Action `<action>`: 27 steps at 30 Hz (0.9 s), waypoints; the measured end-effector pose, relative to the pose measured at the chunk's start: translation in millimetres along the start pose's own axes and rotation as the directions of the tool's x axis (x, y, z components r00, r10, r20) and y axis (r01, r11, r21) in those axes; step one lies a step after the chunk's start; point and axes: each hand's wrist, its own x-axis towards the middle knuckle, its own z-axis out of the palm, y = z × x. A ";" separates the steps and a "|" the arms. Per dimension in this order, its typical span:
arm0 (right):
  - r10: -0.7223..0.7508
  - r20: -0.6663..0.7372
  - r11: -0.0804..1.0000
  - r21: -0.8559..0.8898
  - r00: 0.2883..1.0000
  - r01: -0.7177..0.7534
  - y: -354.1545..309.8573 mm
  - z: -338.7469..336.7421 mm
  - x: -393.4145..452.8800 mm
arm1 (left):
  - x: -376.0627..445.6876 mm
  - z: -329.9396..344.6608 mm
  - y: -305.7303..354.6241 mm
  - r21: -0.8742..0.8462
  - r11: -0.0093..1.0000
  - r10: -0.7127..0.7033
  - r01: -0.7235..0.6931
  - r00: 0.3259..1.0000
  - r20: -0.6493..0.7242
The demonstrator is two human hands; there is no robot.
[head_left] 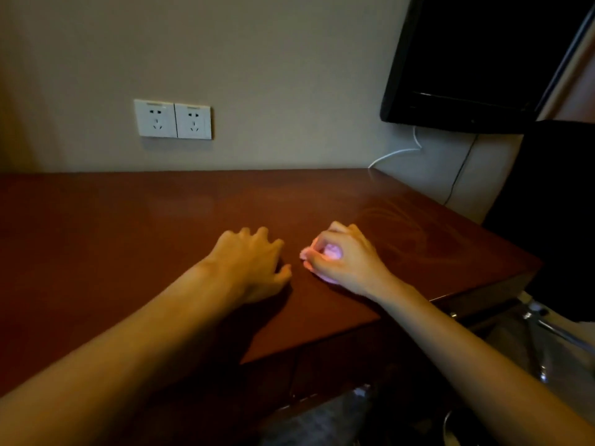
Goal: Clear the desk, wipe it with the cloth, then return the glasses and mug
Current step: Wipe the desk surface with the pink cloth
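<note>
My right hand grips a bunched pink cloth and holds it down on the reddish-brown desk, near its middle. Only small parts of the cloth show between and under the fingers. My left hand rests on the desk just left of the cloth, fingers loosely bent, holding nothing. No glasses or mug are in view.
Two white wall sockets sit above the desk's back edge. A dark wall-mounted screen hangs at the upper right, with a white cable below it. A black chair stands off the desk's right end.
</note>
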 end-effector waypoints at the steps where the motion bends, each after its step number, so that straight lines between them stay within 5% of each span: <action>1: -0.004 0.015 1.000 -0.020 1.000 0.005 -4.5 -2.8 -9.6 | 11.0 4.0 -0.6 0.008 1.000 0.006 -0.006 1.000 -0.004; 5: -0.155 0.154 0.985 -0.052 0.976 0.165 -21.8 -31.1 -51.6 | 53.3 31.7 -12.5 -0.132 0.991 0.005 -0.014 0.998 -0.068; 11: -0.043 0.167 0.998 0.059 0.985 0.033 -11.0 -19.9 -31.2 | 107.7 55.7 -38.3 -0.365 0.921 -0.134 0.132 0.991 0.019; 18: 0.108 -0.058 0.987 -0.110 0.992 -0.114 51.2 62.5 124.2 | 115.9 64.6 -38.5 -0.350 0.926 -0.144 0.143 0.989 0.023; 27: 0.289 -0.065 0.926 -0.235 0.955 -0.296 91.5 128.8 312.8 | 118.5 61.6 -37.5 -0.325 0.935 -0.140 0.145 0.989 0.038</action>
